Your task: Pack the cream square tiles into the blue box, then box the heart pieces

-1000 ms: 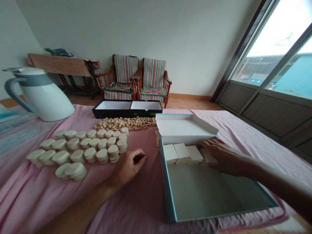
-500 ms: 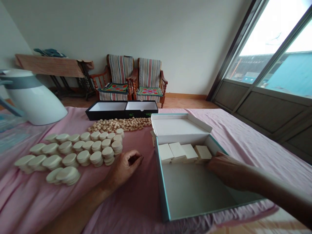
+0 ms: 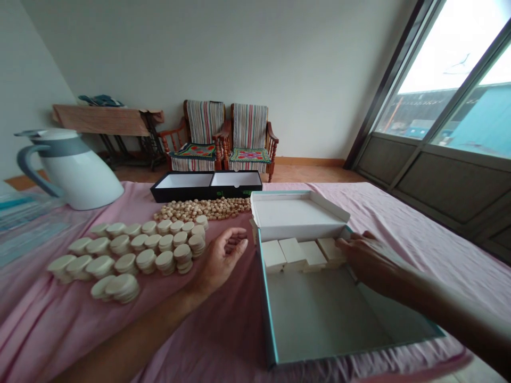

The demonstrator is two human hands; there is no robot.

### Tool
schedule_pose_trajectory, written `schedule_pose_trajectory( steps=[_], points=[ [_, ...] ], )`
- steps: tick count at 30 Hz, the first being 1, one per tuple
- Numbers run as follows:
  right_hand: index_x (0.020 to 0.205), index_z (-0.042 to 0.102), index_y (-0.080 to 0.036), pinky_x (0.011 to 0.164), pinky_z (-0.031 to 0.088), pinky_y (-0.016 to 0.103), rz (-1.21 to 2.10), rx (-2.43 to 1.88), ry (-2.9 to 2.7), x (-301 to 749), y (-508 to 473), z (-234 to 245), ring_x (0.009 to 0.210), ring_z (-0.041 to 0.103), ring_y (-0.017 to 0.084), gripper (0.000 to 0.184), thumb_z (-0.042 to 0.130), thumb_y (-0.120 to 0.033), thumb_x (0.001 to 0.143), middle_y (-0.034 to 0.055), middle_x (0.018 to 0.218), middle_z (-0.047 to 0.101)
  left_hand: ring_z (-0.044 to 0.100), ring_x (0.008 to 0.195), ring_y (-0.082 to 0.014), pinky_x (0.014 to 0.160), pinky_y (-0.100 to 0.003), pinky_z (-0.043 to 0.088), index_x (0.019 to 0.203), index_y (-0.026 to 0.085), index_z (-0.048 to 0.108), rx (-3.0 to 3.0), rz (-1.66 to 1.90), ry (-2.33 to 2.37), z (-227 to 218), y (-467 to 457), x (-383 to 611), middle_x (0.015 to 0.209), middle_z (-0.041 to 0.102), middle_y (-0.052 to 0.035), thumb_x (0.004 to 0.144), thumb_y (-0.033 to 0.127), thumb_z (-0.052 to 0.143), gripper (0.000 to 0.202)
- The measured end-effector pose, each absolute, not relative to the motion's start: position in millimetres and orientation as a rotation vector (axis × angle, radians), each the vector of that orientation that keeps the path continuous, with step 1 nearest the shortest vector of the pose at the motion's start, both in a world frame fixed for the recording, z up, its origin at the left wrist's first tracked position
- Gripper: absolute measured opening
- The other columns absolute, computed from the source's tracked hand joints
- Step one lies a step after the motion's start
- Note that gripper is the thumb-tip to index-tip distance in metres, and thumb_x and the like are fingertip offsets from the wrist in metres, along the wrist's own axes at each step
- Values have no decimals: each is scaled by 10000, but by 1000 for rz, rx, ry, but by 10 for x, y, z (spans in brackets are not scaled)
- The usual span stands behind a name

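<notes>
Four stacks of white squares (image 3: 293, 251) are lined up along the far wall inside the open box (image 3: 315, 316). The rightmost stack is reached by the right hand (image 3: 365, 260), its fingers bent; whether anything is gripped cannot be told. The left hand (image 3: 221, 258) is held half-open, with nothing in it, between the box and the stacked discs (image 3: 126, 261). Beyond the discs, beads (image 3: 207, 208) are heaped before a black tray (image 3: 181, 196). A jug (image 3: 82, 178) is seen at far left.

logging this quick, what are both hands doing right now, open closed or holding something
Left hand: open, loosely curled, holding nothing visible.
Right hand: at the rightmost square stack; whether it grips cannot be told.
</notes>
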State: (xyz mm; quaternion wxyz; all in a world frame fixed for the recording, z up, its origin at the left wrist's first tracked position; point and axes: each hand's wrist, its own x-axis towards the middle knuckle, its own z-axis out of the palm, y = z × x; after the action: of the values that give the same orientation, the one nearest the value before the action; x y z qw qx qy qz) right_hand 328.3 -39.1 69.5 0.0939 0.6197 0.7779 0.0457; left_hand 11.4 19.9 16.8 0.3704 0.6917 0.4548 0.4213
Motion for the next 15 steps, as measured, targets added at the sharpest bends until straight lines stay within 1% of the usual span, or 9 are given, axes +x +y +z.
schedule_pose_trajectory(
  steps=[2, 4, 6, 8, 9, 10, 12, 13, 15],
  points=[
    [760, 573, -168, 632, 320, 309, 143, 1902, 2325, 3262, -365, 697, 632, 584, 189, 196, 411, -58, 780, 87, 698, 644, 633, 965, -226, 819, -339, 513, 1099, 131, 580, 1705, 1137, 1156, 244, 245, 209, 1078, 670, -119, 827, 444, 558, 415],
    [770, 559, -175, 629, 331, 301, 258, 2060, 2374, 3313, -314, 725, 656, 584, 192, 196, 382, -112, 825, 88, 722, 646, 633, 947, -228, 781, -324, 515, 1060, 119, 594, 1659, 1145, 1144, 297, 285, 295, 1044, 680, -118, 834, 493, 538, 440],
    [876, 560, -163, 643, 356, 301, 444, 2279, 2421, 3439, -220, 743, 740, 596, 218, 190, 376, -208, 864, 116, 836, 661, 636, 892, -218, 721, -293, 510, 935, 120, 626, 1646, 1097, 1118, 327, 319, 374, 939, 696, -93, 843, 545, 501, 452],
    [949, 553, -154, 636, 373, 305, 486, 2495, 2402, 3604, -84, 716, 765, 595, 234, 251, 405, -343, 875, 130, 892, 659, 635, 801, -202, 648, -265, 495, 797, 131, 627, 1643, 1045, 1117, 330, 356, 446, 785, 687, -60, 840, 586, 476, 481],
    [900, 560, -159, 613, 371, 302, 400, 2582, 2361, 3685, -9, 682, 721, 586, 227, 294, 419, -415, 870, 115, 829, 653, 630, 757, -195, 617, -257, 485, 746, 136, 617, 1643, 1040, 1130, 321, 378, 481, 719, 671, -47, 834, 596, 474, 490],
    [783, 554, -171, 581, 361, 295, 263, 2653, 2315, 3755, 64, 637, 646, 561, 207, 342, 424, -478, 859, 87, 713, 625, 623, 722, -191, 598, -253, 476, 708, 140, 607, 1644, 1048, 1148, 304, 404, 513, 671, 654, -38, 829, 598, 478, 490],
    [555, 443, -201, 519, 319, 274, -54, 2709, 2305, 3847, 188, 530, 519, 475, 151, 464, 403, -560, 845, 26, 512, 485, 612, 692, -188, 597, -257, 467, 662, 142, 590, 1650, 1089, 1190, 253, 464, 571, 631, 636, -34, 817, 573, 504, 466],
    [499, 379, -212, 492, 294, 265, -172, 2731, 2337, 3866, 233, 476, 478, 427, 126, 499, 406, -583, 832, 3, 462, 410, 610, 694, -189, 611, -263, 467, 654, 140, 586, 1651, 1110, 1207, 225, 494, 594, 636, 636, -37, 808, 548, 524, 440],
    [464, 339, -214, 451, 256, 252, -286, 2790, 2449, 3861, 288, 386, 438, 361, 98, 514, 441, -594, 796, -20, 437, 335, 609, 711, -194, 651, -277, 470, 664, 133, 588, 1650, 1145, 1237, 172, 539, 630, 670, 647, -48, 787, 484, 558, 373]
  ],
)
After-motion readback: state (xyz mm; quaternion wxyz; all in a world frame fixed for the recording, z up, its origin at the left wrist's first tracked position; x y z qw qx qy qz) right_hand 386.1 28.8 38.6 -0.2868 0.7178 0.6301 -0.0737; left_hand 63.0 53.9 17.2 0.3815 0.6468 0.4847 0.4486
